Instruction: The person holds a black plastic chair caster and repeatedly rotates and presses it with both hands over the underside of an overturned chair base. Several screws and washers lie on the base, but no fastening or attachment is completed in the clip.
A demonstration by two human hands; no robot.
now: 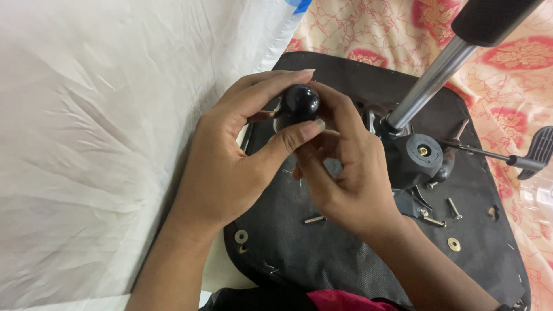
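We find both hands closed on a round black knob: left hand pinching it, right hand gripping beneath. It sits above the upturned chair seat, beside the chrome gas-lift column; loose screws lie nearby.

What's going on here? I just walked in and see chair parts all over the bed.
A person holds a round black knob with both hands: the left hand pinches it between thumb and fingers, and the right hand closes in on it from the other side. Below them lies an upturned chair seat with a black fabric underside, its metal post sticking up. Loose bolts and washers lie on the fabric beside a black lever.
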